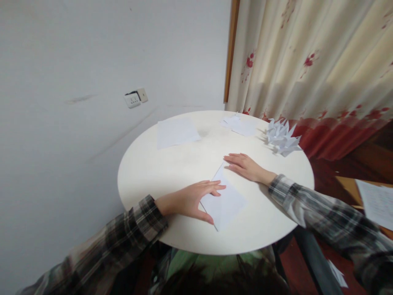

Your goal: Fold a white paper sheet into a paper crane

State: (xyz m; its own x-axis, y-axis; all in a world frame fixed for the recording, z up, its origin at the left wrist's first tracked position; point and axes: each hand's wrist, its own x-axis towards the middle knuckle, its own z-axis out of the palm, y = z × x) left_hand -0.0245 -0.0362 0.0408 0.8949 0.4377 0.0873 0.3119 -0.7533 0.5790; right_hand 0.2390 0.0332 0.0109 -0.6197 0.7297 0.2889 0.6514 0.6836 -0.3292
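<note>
A folded white paper sheet (225, 205) lies on the round white table (147, 172) in front of me. My left hand (192, 198) rests flat on the sheet's left edge, fingers stretched out and thumb along the fold. Just past the sheet's far corner, my right hand (244, 166) lies flat with fingers together, pressing at the paper's tip. Neither hand grips anything. Plaid sleeves cover both forearms.
A flat white sheet (176, 132) lies at the table's far left, more paper pieces (239, 124) at the far middle, and several folded paper cranes (282, 137) at the far right edge. A wall with a socket (133, 99) stands left, a flowered curtain (307, 61) right.
</note>
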